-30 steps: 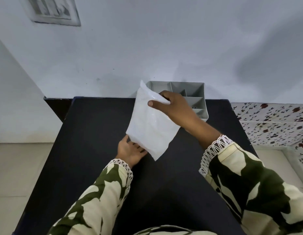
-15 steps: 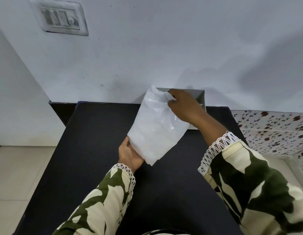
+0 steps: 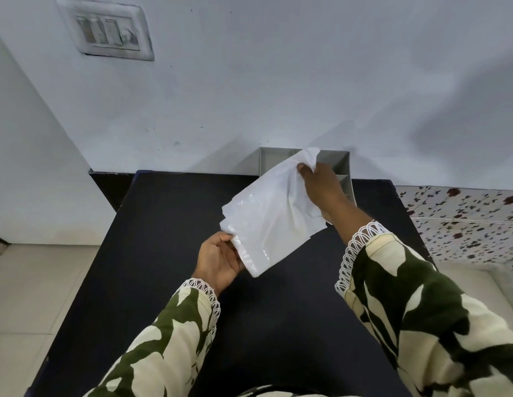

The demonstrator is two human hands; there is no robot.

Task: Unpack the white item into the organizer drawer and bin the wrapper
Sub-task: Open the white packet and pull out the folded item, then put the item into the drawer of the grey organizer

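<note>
White wrapped item (image 3: 273, 213) hangs above the dark surface (image 3: 163, 224). Right hand (image 3: 321, 187) pinches its top corner; left hand (image 3: 218, 260) grasps its lower edge. Grey organizer drawer (image 3: 273, 161) sits behind.

The grey plastic organizer drawer (image 3: 342, 170) sits on the dark flat table (image 3: 169, 224), at its far edge, against the pale wall (image 3: 278, 81).

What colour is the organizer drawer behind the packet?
Grey: the organizer drawer, with its dividers, shows best in the head view, against the wall.
</note>
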